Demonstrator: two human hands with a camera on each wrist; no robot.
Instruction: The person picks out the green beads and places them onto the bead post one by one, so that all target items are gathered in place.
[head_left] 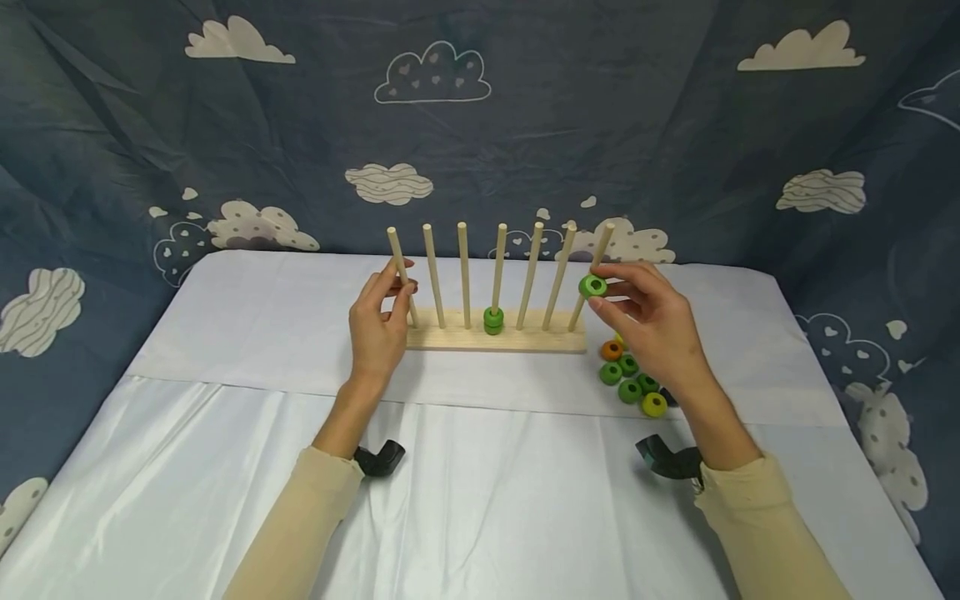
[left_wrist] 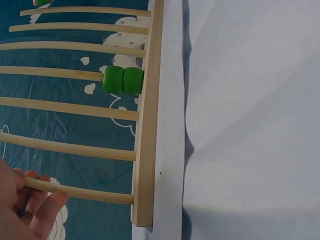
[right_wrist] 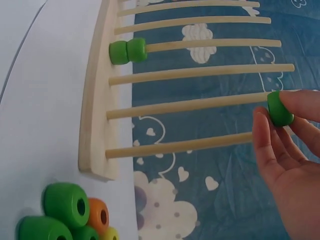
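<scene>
A wooden rack with a flat base (head_left: 450,337) and several upright pegs stands on the white-covered table. Two green beads (left_wrist: 123,80) sit stacked at the foot of its middle peg. My left hand (head_left: 378,329) pinches the leftmost peg (left_wrist: 85,193) between thumb and fingers. Between the thumb and fingertips of my right hand (head_left: 654,321) is a green bead (right_wrist: 280,108), its hole facing the head camera. That bead is raised in front of the rightmost peg (head_left: 604,242), near its upper half.
Right of the base lies a loose group of green beads (head_left: 630,391), with an orange bead (head_left: 612,350), a yellow bead (head_left: 654,405) and a dark one partly hidden by the right wrist. Behind the table hangs a dark blue cloth (head_left: 600,125) printed with clouds.
</scene>
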